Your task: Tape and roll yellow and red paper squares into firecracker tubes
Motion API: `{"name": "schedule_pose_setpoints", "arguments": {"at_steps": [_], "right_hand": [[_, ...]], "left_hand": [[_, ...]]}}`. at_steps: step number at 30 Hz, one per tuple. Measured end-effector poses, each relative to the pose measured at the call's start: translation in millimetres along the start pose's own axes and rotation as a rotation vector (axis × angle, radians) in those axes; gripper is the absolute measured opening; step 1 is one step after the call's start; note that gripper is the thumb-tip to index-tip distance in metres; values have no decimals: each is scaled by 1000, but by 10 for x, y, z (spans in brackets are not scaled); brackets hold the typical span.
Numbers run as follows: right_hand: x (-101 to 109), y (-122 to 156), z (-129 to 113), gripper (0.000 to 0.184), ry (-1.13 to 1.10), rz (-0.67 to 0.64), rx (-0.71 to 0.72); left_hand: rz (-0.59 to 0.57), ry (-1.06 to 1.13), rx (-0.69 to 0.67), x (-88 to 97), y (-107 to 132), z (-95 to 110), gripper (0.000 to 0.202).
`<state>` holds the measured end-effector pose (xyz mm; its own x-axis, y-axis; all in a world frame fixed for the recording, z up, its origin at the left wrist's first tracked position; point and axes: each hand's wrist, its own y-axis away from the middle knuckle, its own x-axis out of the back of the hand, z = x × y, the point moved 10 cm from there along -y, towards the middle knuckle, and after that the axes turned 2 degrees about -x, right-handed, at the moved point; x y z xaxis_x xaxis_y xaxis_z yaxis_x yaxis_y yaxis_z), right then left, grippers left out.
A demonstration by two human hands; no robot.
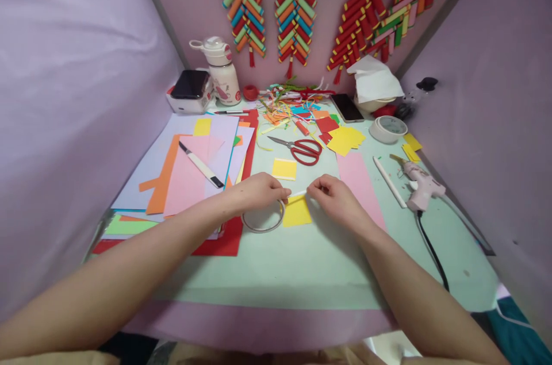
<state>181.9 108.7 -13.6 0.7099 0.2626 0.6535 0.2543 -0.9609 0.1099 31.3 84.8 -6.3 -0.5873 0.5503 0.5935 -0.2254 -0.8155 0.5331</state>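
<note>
Nearest the camera: beige clothing (207,355) along the bottom edge, then bare forearms (142,264) angled in from both lower corners. Far left on the desk (319,279): stack of coloured paper, pale lilac sheet (146,158) with orange piece (161,192) and pink sheet (185,198) overlapping on it, cutter knife (200,165) laid diagonally across. Behind the stack, white device (192,104) with black top, bottle (226,84) just beside it.

Middle: left hand (261,189), fingers pinched together on the left end of a thin white strip (297,195). Narrow tape roll (262,231) right under those fingers; can't tell if touching the desk. Strip stretched straight between both hands, over the upper edge of a yellow square (297,212). Just behind, second yellow square (283,169) with white bands on two opposite edges. Beyond that, red-handled scissors (295,148), then heap of paper scraps (288,109). Paper hangings (295,26) on the wall above.

Right hand (334,197): fingers clamped on the strip's other end. Further right, yellow cut pieces (345,139), phone (347,108), pink strip of paper (362,187), bowl (374,105) topped with white tissue (376,80), wide tape roll (383,135), white stick (389,181), glue gun (421,184) with black cord (433,256) trailing toward the near edge.
</note>
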Motion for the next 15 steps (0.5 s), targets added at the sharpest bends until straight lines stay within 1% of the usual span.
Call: {"name": "schedule_pose_setpoints", "arguments": {"at_steps": [4, 7, 12, 15], "right_hand": [[-37, 7, 33, 19, 2, -12, -15], [-47, 22, 18, 19, -7, -21, -8], [-98, 46, -20, 18, 2, -44, 13], [-126, 53, -36, 18, 10, -50, 17]], "left_hand": [[-57, 39, -4, -81, -59, -81, 33], [-126, 152, 4, -136, -58, -135, 29], [-219, 333, 67, -222, 16, -191, 22], [-211, 374, 96, -236, 33, -215, 19]]}}
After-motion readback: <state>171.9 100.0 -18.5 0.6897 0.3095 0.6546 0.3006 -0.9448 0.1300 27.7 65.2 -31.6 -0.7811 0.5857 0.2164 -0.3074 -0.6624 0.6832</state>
